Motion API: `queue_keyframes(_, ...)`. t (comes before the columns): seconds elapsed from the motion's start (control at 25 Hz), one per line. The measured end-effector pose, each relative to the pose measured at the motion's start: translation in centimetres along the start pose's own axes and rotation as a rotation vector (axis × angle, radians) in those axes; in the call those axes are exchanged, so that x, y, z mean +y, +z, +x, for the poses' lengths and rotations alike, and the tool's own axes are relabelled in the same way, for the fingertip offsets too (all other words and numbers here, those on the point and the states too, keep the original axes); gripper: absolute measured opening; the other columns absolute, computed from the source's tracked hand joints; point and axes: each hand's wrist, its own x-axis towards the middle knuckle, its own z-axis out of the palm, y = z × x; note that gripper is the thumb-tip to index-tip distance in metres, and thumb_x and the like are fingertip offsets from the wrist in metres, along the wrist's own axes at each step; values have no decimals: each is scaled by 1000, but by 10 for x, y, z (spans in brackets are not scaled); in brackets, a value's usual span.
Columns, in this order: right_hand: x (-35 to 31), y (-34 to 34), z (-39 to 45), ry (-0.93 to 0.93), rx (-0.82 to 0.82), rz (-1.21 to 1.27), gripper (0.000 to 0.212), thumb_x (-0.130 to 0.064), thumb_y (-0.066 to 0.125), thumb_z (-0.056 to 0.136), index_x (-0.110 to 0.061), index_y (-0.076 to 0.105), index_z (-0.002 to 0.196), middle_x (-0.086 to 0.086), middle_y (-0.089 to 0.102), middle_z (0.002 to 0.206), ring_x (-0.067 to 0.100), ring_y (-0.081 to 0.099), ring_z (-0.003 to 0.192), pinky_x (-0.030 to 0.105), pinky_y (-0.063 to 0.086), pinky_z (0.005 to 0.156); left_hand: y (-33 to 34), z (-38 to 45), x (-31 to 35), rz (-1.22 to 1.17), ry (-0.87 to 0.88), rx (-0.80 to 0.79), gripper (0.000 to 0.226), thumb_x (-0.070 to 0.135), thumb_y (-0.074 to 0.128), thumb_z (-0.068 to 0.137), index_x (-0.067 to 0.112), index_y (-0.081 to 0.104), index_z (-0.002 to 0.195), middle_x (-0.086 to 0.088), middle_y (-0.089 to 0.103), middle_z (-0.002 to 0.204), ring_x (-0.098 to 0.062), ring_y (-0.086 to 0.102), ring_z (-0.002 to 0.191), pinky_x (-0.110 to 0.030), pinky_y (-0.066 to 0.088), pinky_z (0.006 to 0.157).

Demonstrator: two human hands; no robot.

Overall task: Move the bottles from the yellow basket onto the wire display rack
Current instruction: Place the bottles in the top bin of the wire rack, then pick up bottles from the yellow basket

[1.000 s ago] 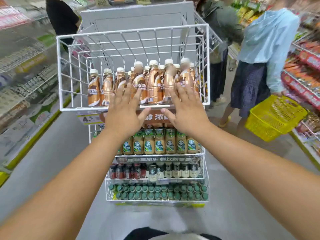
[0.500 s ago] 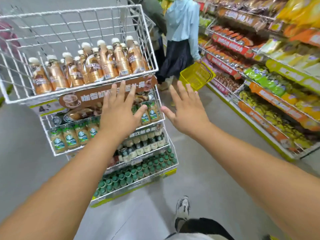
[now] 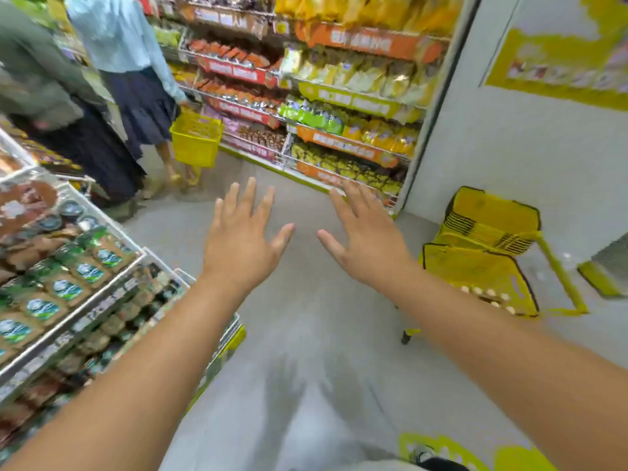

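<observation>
My left hand and right hand hang side by side over the grey floor, fingers spread flat, holding nothing. To my left stands the wire rack, its shelves packed with blurred bottles. To my right, near the white wall, sits the yellow basket, pale bottle caps showing inside. Farther off, two shoppers stand by the snack shelves; one carries another yellow basket.

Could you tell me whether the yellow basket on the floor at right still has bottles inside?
Yes: pale bottle caps show inside the yellow basket, behind its front wall. How many, cannot tell.
</observation>
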Motion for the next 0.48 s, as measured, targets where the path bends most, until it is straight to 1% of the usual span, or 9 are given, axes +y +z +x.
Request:
queue_keyframes(0.08, 56, -5, -24, 88, 9, -22, 82, -67, 27, 95, -17, 30, 160, 9, 22, 169, 34, 18, 156, 50, 23, 124, 13, 14, 54, 2, 86, -28, 78, 66, 28, 94, 17, 41, 154, -17, 33, 162, -40, 28, 149, -56, 28, 119)
queue_keyframes(0.16, 113, -14, -50, 172, 13, -54, 80, -65, 34, 97, -17, 28, 161, 10, 23, 169, 34, 20, 155, 49, 24, 125, 24, 30, 113, -42, 161, -41, 80, 66, 28, 93, 14, 45, 151, -19, 38, 159, -42, 32, 146, -58, 30, 117)
queue_keyframes(0.24, 176, -26, -80, 258, 31, -60, 82, -66, 29, 95, -16, 31, 160, 11, 27, 167, 35, 24, 154, 49, 26, 124, 34, 43, 181, -78, 235, -54, 79, 66, 29, 93, 14, 42, 152, -18, 36, 160, -41, 32, 146, -57, 29, 117)
queue_keyframes(0.32, 235, -38, -107, 313, 75, -75, 83, -64, 27, 93, -11, 40, 156, 14, 36, 163, 36, 32, 151, 48, 27, 125, 46, 52, 245, -123, 291, -41, 77, 65, 33, 95, 16, 38, 155, -18, 33, 162, -40, 28, 148, -56, 28, 119)
queue_keyframes(0.4, 291, -46, -132, 328, 87, -94, 80, -62, 28, 95, -9, 43, 153, 14, 39, 161, 34, 33, 151, 40, 18, 125, 58, 59, 305, -171, 318, -29, 74, 62, 41, 97, 17, 37, 156, -17, 31, 162, -38, 24, 151, -55, 26, 120)
queue_keyframes(0.48, 339, -52, -150, 347, 76, -86, 83, -65, 25, 94, -12, 38, 157, 12, 32, 166, 32, 24, 155, 38, 12, 126, 69, 63, 360, -197, 342, -31, 73, 61, 43, 98, 16, 38, 155, -16, 31, 163, -37, 23, 152, -54, 25, 120)
